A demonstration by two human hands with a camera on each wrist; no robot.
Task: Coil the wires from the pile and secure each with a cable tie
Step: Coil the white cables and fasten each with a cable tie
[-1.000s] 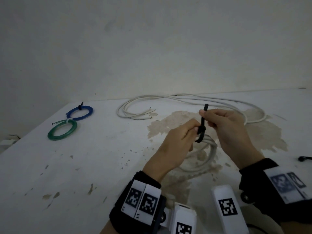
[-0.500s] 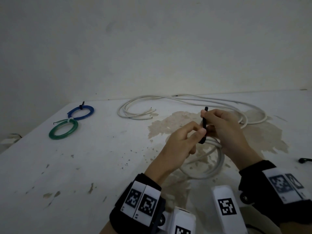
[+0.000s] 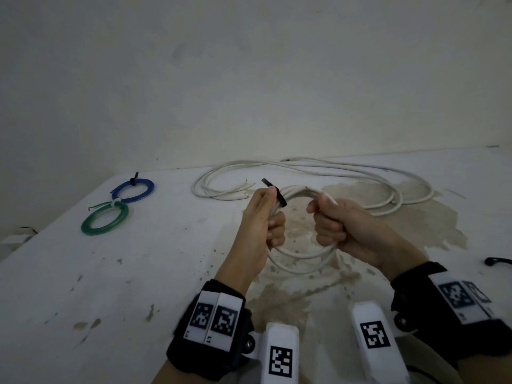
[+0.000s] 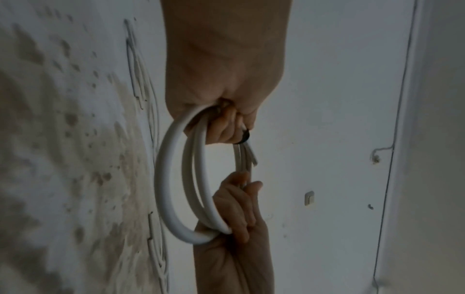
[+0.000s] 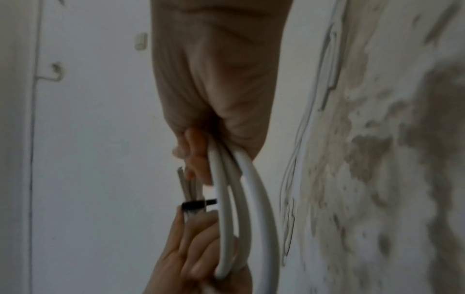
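A white wire coil [image 3: 299, 261] hangs in the air between both hands above the stained table [image 3: 110, 273]. My left hand [image 3: 266, 217] grips the coil's left side, just below a black cable tie [image 3: 279, 199] wrapped round the strands, its tail [image 3: 267, 182] sticking up-left. My right hand [image 3: 329, 225] grips the coil's right side. In the left wrist view the coil [image 4: 171, 179] curves from the left hand [image 4: 224, 127] to the right hand [image 4: 239, 206]. The right wrist view shows the tie [image 5: 195, 204] round the strands [image 5: 241, 199].
Loose white wires [image 3: 318, 173] sprawl across the back of the table. A blue coil [image 3: 133, 187] and a green coil [image 3: 105, 221], each tied, lie at the far left. A small black item [image 3: 496, 261] lies at the right edge.
Earlier my right hand pulled the tie's tail upward while the left pinched its head. Now both hands grip the coil's sides and have lifted it off the table.
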